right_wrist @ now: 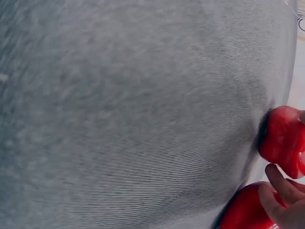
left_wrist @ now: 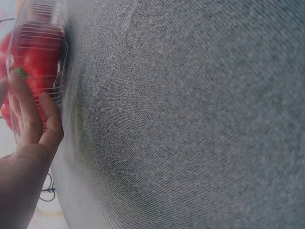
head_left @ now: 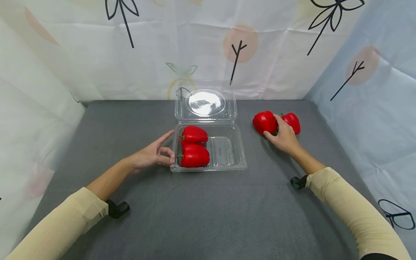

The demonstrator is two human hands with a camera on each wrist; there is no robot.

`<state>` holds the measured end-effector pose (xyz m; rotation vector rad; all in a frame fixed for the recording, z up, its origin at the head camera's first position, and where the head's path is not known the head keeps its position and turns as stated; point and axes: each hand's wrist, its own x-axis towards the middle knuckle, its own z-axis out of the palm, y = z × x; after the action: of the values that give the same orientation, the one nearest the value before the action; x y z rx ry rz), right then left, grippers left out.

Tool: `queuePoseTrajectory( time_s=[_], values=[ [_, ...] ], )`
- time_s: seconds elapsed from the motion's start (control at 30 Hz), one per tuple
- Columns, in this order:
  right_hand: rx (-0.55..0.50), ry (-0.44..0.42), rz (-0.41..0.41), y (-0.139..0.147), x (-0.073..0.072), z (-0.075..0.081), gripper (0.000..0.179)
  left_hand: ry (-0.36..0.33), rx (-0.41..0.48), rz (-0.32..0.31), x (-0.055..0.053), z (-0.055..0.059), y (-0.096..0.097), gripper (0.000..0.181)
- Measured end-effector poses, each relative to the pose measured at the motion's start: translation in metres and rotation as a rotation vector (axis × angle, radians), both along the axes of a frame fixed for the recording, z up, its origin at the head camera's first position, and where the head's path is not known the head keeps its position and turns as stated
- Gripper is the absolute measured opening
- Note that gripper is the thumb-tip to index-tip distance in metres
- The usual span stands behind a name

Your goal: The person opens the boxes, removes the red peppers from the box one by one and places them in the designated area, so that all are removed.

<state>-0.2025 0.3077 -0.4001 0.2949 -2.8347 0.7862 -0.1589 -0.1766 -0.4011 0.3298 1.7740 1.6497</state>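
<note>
Two red bell peppers [head_left: 195, 156] lie one behind the other on the left side of an open clear plastic clamshell box [head_left: 227, 168], green stems to the left. My left hand [head_left: 152, 154] rests against the box's left edge, index finger stretched to the back and thumb by the front. In the left wrist view its fingers [left_wrist: 31, 119] lie along the ribbed wall. On the right, my right hand [head_left: 283, 136] grips a red bell pepper [head_left: 264, 122] between thumb and fingers. Another bell pepper [head_left: 291, 122] sits just right of it, partly behind the hand.
The clamshell's lid [head_left: 205, 104] stands raised at the back, near the printed curtain [head_left: 273, 79]. A grey cloth [head_left: 201, 213] covers the table. More printed curtain hangs along the left and right sides.
</note>
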Motion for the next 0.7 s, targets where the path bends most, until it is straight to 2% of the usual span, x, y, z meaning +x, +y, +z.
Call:
queuePoseTrajectory(
  time_s=[0.23, 0.47, 0.57, 0.7],
  values=[
    [0.055, -0.002, -0.072, -0.010, -0.003, 0.010, 0.070, -0.005, 0.011, 0.001, 0.000, -0.002, 0.000, 0.100],
    [0.041, 0.031, -0.135, -0.030, -0.002, 0.026, 0.070, 0.002, 0.022, -0.003, 0.000, -0.002, 0.001, 0.101],
    [0.038, 0.033, -0.121, -0.040, 0.000, 0.033, 0.070, 0.007, 0.024, -0.005, 0.000, -0.002, 0.001, 0.101],
    [0.041, 0.054, -0.059, -0.056, 0.004, 0.041, 0.069, 0.005, 0.025, -0.002, 0.001, -0.001, 0.000, 0.101]
  ],
)
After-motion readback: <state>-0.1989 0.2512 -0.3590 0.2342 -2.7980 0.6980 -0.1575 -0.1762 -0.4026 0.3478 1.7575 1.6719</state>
